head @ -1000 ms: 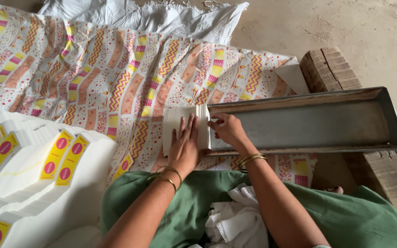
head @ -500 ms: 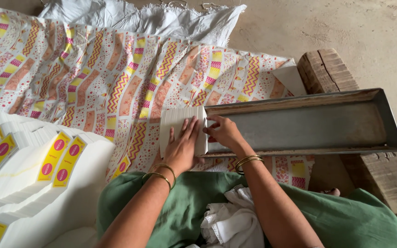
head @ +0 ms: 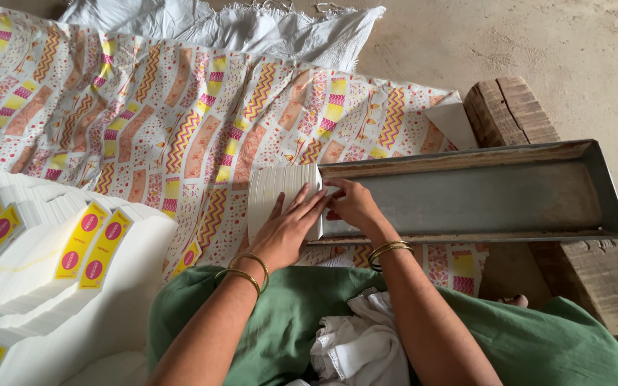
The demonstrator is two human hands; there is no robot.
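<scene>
A stack of white curved paper sheets [head: 273, 193] lies at the left end of a long grey metal tray [head: 481, 193]. My left hand [head: 284, 232] lies flat on top of the stack, fingers spread toward the tray. My right hand [head: 352, 204] grips the stack's right edge at the tray's open mouth. Both wrists wear gold bangles. The tray's inside is bare metal.
A patterned cloth [head: 180, 107] of printed paper blanks covers the floor. Fanned piles of white blanks with yellow and pink labels [head: 59, 250] sit at the left. A wooden block [head: 516, 107] lies under the tray. White sacking [head: 237, 28] lies at the top; my green-clothed lap [head: 287, 322] is below.
The stack and both hands stay at the tray's mouth; my left hand has slid slightly over the stack. The view has shifted a little.
</scene>
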